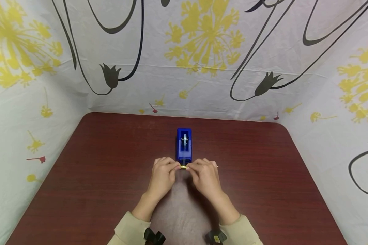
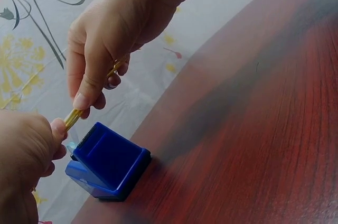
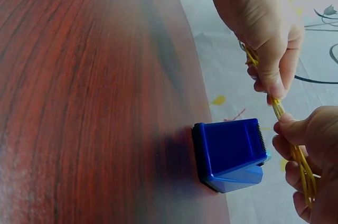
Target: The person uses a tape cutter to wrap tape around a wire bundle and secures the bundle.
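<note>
Between both hands stretches a thin bundle of yellow cable [image 3: 303, 174], its strands looped together. My left hand [image 1: 163, 175] pinches it with thumb and fingertips on one side. Close beside, my right hand [image 1: 206, 177] pinches it with thumb and fingers, and loops run back under that palm. The short length [image 2: 71, 119] between the fingertips looks paler and shiny; whether tape lies round it, I cannot tell. Just beyond the fingertips stands a blue tape dispenser [image 1: 184, 144], its toothed cutting edge facing me and a clear roll inside. The curled fingers partly hide the cable.
The dark red-brown table [image 1: 110, 143] has rounded far corners. White patterned cloth [image 1: 184, 92] hangs behind it and at both sides. Dark wrist devices [image 1: 154, 236] sit at the cuffs of the beige sleeves [image 1: 130, 229].
</note>
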Demonstrator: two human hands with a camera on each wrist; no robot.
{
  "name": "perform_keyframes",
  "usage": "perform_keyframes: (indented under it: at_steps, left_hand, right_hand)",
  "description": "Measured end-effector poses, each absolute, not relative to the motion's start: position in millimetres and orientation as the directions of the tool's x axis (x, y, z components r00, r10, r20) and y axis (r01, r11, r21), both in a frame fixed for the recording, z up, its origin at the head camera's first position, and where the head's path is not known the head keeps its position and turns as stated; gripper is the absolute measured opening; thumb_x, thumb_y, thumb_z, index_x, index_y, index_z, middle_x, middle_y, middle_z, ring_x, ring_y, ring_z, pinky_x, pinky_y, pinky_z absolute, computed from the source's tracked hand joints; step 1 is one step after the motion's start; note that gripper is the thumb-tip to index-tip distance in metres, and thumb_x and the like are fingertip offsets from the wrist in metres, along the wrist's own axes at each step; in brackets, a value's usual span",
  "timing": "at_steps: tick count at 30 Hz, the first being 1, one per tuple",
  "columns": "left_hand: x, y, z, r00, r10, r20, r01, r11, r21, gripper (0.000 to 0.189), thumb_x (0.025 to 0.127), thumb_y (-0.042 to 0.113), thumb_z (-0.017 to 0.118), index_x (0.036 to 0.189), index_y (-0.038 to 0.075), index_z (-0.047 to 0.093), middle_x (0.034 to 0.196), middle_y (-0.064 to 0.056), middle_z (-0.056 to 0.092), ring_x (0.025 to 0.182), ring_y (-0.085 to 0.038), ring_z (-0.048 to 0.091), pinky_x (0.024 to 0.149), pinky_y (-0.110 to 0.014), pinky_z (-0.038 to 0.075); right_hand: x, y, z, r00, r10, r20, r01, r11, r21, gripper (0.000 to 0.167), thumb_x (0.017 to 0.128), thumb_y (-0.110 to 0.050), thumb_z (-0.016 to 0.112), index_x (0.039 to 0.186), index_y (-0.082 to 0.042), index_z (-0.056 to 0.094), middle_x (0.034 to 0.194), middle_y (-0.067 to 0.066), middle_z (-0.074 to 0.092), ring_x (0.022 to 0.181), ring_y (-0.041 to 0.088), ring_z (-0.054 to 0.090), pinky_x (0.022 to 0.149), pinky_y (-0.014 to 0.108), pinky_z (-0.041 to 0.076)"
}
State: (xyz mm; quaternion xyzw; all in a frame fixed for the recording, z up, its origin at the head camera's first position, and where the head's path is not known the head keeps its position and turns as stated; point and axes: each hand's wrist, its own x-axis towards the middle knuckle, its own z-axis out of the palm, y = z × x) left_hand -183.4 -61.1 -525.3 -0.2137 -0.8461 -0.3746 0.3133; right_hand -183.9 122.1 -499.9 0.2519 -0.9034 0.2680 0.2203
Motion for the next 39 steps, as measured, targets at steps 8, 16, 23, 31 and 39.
perform_keyframes:
  at_steps: [8, 16, 23, 31, 39]
  left_hand:
    - [-184, -63, -528, -0.689, 0.128, 0.714, 0.607, 0.639, 0.472, 0.006, 0.078, 0.005, 0.083, 0.083, 0.007, 0.08, 0.074, 0.002, 0.065, 0.068, -0.019, 0.059, 0.075, -0.039, 0.045]
    - [-185, -62, -530, -0.684, 0.136, 0.716, 0.616, 0.632, 0.469, 0.005, 0.08, 0.005, 0.082, 0.084, 0.006, 0.079, 0.076, 0.001, 0.065, 0.07, -0.02, 0.06, 0.076, -0.041, 0.046]
    - [-183, -62, -527, -0.737, 0.163, 0.656, 0.576, 0.66, 0.483, 0.004, 0.084, 0.008, 0.08, 0.087, 0.008, 0.079, 0.08, 0.001, 0.067, 0.075, -0.019, 0.062, 0.078, -0.041, 0.047]
    - [-182, -66, -520, -0.792, 0.233, 0.564, 0.545, 0.687, 0.481, 0.007, 0.091, 0.013, 0.075, 0.095, 0.009, 0.078, 0.085, 0.0, 0.068, 0.08, -0.019, 0.063, 0.081, -0.04, 0.046]
    - [-183, -67, -512, -0.833, 0.314, 0.456, 0.516, 0.74, 0.431, 0.011, 0.097, 0.016, 0.069, 0.1, 0.01, 0.078, 0.089, 0.002, 0.068, 0.083, -0.017, 0.062, 0.086, -0.04, 0.046]
  right_hand:
    - [-183, 121, -498, -0.808, -0.359, 0.467, -0.553, 0.735, -0.392, 0.011, 0.089, -0.014, 0.078, 0.1, -0.013, 0.081, 0.086, -0.004, 0.07, 0.077, 0.016, 0.062, 0.071, 0.038, 0.04]
    - [-184, 119, -497, -0.824, -0.353, 0.443, -0.529, 0.761, -0.375, 0.006, 0.092, -0.017, 0.075, 0.09, -0.014, 0.079, 0.083, -0.003, 0.07, 0.08, 0.019, 0.065, 0.067, 0.036, 0.038]
    - [-183, 119, -497, -0.817, -0.338, 0.466, -0.527, 0.766, -0.368, 0.005, 0.089, -0.015, 0.077, 0.086, -0.013, 0.08, 0.079, -0.003, 0.067, 0.076, 0.017, 0.064, 0.067, 0.038, 0.039]
    - [-183, 118, -499, -0.808, -0.318, 0.495, -0.531, 0.757, -0.38, 0.007, 0.09, -0.015, 0.077, 0.085, -0.011, 0.079, 0.078, -0.004, 0.067, 0.073, 0.017, 0.062, 0.069, 0.038, 0.038]
    - [-183, 118, -500, -0.786, -0.314, 0.533, -0.55, 0.748, -0.372, 0.006, 0.088, -0.016, 0.079, 0.084, -0.012, 0.079, 0.076, -0.005, 0.066, 0.071, 0.016, 0.06, 0.068, 0.037, 0.037]
